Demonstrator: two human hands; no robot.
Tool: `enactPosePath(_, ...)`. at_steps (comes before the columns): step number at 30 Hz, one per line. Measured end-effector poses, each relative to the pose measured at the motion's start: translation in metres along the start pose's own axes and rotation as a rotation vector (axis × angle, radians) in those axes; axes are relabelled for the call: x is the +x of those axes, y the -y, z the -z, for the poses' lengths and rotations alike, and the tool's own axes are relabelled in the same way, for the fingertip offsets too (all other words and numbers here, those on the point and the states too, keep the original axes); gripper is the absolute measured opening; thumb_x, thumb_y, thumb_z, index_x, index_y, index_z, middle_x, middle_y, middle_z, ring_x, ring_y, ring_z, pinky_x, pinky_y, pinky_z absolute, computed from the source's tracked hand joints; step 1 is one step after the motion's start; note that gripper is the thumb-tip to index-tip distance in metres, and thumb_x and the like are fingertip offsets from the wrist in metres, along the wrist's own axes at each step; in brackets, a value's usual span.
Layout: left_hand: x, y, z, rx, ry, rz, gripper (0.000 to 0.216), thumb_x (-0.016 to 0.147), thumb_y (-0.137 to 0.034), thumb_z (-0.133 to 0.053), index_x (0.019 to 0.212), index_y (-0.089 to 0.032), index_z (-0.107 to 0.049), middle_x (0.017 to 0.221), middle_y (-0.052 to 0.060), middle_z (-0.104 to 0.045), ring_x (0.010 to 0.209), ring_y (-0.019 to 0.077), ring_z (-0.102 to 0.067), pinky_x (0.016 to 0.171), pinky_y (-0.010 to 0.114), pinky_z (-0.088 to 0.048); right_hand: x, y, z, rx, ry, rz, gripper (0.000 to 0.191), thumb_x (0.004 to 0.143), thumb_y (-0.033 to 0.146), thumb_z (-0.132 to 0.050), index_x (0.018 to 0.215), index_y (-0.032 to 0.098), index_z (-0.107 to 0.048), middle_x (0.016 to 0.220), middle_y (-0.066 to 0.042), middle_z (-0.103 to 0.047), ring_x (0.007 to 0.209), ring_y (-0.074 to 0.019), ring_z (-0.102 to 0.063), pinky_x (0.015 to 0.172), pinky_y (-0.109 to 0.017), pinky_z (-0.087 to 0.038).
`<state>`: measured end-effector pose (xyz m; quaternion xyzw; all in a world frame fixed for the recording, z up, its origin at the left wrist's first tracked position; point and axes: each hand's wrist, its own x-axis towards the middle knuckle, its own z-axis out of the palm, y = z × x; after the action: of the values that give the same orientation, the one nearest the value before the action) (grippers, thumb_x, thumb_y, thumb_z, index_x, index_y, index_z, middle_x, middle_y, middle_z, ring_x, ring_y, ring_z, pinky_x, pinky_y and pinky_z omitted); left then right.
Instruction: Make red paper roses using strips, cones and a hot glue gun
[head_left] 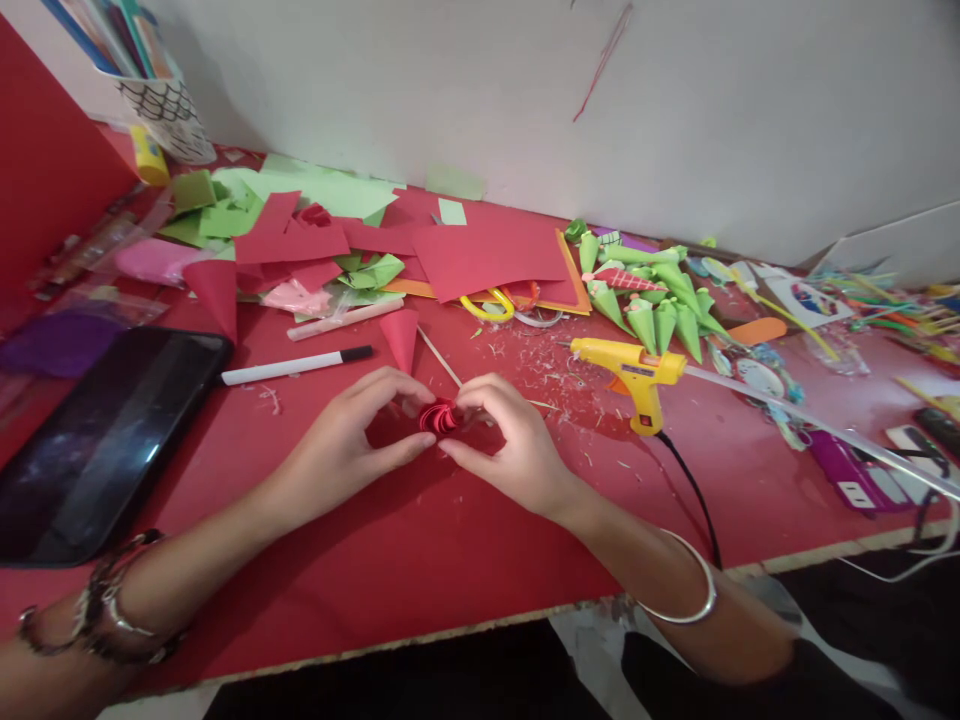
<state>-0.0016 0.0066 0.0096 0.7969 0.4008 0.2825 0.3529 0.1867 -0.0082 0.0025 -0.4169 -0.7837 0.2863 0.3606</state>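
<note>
A small rolled red paper spiral [439, 416], shaped like a rose, sits between both hands just above the red table [420, 560]. My left hand [352, 440] curls round its left side, fingertips pinching the roll. My right hand [510, 440] pinches its right side with thumb and fingers. A red paper cone [401, 338] stands just behind the hands, with a thin wooden stick [442, 362] beside it.
A yellow glue gun [634, 375] with a black cord lies to the right. Green paper cones [660, 310], red and green paper scraps [315, 230], yellow scissors [487, 303], a white marker [296, 366] and a dark tablet [97, 440] surround the hands.
</note>
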Motion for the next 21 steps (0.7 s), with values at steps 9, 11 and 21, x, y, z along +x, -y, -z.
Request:
enactPosePath(9,0.000,0.011,0.002,0.027,0.086,0.028,0.030,0.078,-0.022,-0.052,0.106,-0.022,-0.043,0.100,0.003,-0.052,0.085,0.0141,-0.052,0.073,0.026,-0.044,0.000,0.000,0.002,0.002,0.074,-0.023,0.009,0.075,0.017,-0.055,0.082,0.019,-0.050,0.085,-0.001,-0.052,0.077,-0.0121,-0.052,0.070,-0.026,-0.045)
enactPosePath(11,0.000,0.012,0.005,0.033,0.126,0.045,0.034,0.077,-0.025,-0.054,0.109,-0.023,-0.043,0.100,0.003,-0.053,0.083,0.0143,-0.053,0.071,0.026,-0.045,0.000,-0.001,0.003,0.004,0.090,-0.041,0.007,0.075,0.017,-0.054,0.081,0.019,-0.049,0.083,-0.001,-0.052,0.075,-0.0116,-0.051,0.069,-0.026,-0.045)
enactPosePath(21,0.000,0.011,0.019,0.010,0.232,0.034,0.020,0.078,-0.034,-0.052,0.092,-0.021,-0.048,0.093,0.004,-0.056,0.080,0.0159,-0.055,0.068,0.027,-0.046,-0.001,-0.002,0.003,0.046,0.113,-0.098,0.019,0.075,0.021,-0.057,0.092,0.020,-0.049,0.093,-0.002,-0.050,0.079,-0.0116,-0.052,0.067,-0.025,-0.047)
